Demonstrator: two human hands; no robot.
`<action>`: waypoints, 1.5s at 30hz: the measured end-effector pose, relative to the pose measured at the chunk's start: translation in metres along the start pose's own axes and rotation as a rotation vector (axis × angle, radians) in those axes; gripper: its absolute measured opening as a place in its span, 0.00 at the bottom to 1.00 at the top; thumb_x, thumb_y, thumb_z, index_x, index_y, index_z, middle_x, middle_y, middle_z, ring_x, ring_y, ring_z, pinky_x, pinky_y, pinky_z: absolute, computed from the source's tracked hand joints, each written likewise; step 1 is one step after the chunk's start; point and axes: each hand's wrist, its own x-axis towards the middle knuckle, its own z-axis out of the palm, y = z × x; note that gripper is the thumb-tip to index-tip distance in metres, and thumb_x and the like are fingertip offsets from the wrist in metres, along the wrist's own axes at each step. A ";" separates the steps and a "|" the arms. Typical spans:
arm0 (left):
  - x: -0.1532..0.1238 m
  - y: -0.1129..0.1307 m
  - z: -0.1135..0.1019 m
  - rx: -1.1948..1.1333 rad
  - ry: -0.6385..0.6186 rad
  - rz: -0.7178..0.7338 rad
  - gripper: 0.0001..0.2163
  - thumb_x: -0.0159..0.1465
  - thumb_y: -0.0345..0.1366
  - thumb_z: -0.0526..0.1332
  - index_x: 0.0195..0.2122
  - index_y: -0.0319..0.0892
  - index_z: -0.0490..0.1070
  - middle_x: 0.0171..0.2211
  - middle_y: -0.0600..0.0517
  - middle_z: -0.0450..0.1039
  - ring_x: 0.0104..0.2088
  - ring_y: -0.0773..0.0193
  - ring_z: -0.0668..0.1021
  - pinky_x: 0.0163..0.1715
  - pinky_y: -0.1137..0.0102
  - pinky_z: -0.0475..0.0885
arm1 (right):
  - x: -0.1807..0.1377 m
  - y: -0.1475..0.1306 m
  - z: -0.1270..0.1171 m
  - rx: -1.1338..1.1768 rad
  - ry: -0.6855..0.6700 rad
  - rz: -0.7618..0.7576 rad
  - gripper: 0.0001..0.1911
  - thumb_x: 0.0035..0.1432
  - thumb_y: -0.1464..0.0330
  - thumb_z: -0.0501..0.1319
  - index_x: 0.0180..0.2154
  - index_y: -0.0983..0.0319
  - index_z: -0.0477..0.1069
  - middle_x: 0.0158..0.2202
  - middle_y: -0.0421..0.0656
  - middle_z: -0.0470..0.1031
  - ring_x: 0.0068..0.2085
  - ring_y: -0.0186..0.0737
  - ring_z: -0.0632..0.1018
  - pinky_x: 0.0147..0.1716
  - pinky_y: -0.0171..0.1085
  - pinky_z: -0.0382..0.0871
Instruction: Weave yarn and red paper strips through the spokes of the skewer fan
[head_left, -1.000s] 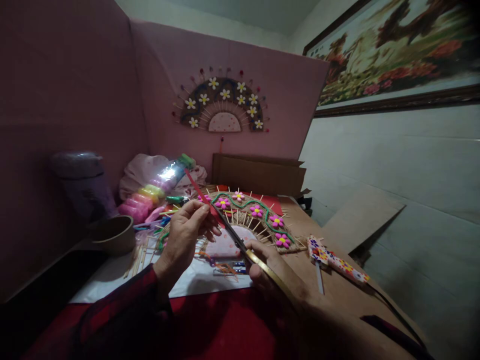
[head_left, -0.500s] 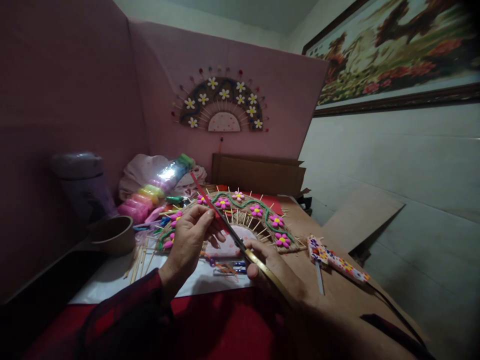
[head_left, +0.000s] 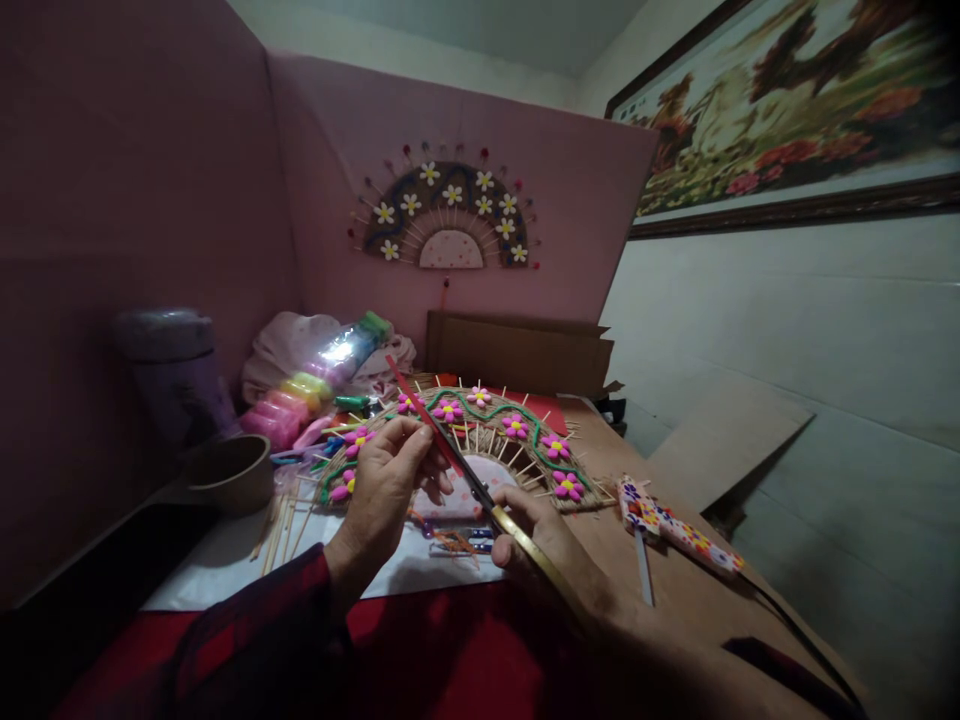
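Pink backdrop (head_left: 322,170), left hand (head_left: 384,480) nearer scissors (head_left: 480,489)

I hold a narrow, flat red strip (head_left: 409,390) slanting up leftward, my gold-handled, dark-bladed metal scissors (head_left: 478,488) angled along it

Two pink panels meet in an upright corner behind the table, the left panel (head_left: 142,150) sunk in shadow and the back panel (head_left: 322,150) a little brighter. Flattened brown cardboard (head_left: 517,355) stands at the foot of the back one. Above it runs a pale ceiling (head_left: 480,30). On the right, a white tiled wall (head_left: 750,310) carries a dark-framed picture (head_left: 795,130) of horses and red flowers; below, a flat board (head_left: 724,440) slants beside the brown tabletop (head_left: 596,450). The light is dim, darkest at lower left.
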 end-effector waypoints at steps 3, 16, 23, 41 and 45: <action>0.000 0.000 0.001 -0.003 0.002 -0.013 0.08 0.59 0.36 0.59 0.26 0.40 0.63 0.19 0.55 0.70 0.15 0.68 0.72 0.13 0.75 0.65 | 0.000 0.001 0.000 -0.005 0.014 -0.012 0.27 0.41 0.51 0.69 0.34 0.62 0.63 0.23 0.36 0.67 0.22 0.28 0.65 0.20 0.28 0.51; -0.001 0.002 0.002 -0.020 0.010 -0.016 0.08 0.58 0.37 0.60 0.26 0.40 0.63 0.20 0.55 0.70 0.14 0.70 0.70 0.12 0.75 0.64 | -0.005 -0.009 0.008 0.003 0.055 0.040 0.28 0.40 0.49 0.68 0.32 0.62 0.62 0.19 0.35 0.68 0.21 0.28 0.65 0.19 0.28 0.52; -0.001 0.002 0.002 -0.024 0.010 -0.026 0.09 0.58 0.38 0.60 0.26 0.40 0.64 0.20 0.55 0.70 0.14 0.70 0.70 0.12 0.76 0.63 | -0.006 -0.012 0.010 -0.052 0.079 0.050 0.27 0.41 0.49 0.67 0.32 0.62 0.61 0.19 0.34 0.66 0.19 0.26 0.61 0.18 0.29 0.50; -0.001 0.002 0.002 -0.009 -0.014 -0.034 0.08 0.58 0.38 0.60 0.26 0.40 0.63 0.20 0.56 0.70 0.14 0.69 0.70 0.12 0.75 0.63 | -0.006 -0.010 0.002 -0.236 0.015 -0.105 0.30 0.47 0.42 0.58 0.35 0.63 0.65 0.26 0.40 0.68 0.28 0.34 0.67 0.29 0.34 0.61; -0.001 -0.001 0.002 -0.013 -0.043 -0.048 0.09 0.59 0.39 0.60 0.26 0.40 0.64 0.19 0.55 0.70 0.14 0.69 0.70 0.11 0.76 0.63 | -0.005 -0.006 0.000 -0.210 0.011 -0.090 0.31 0.46 0.42 0.59 0.37 0.63 0.65 0.27 0.41 0.69 0.30 0.35 0.69 0.30 0.35 0.63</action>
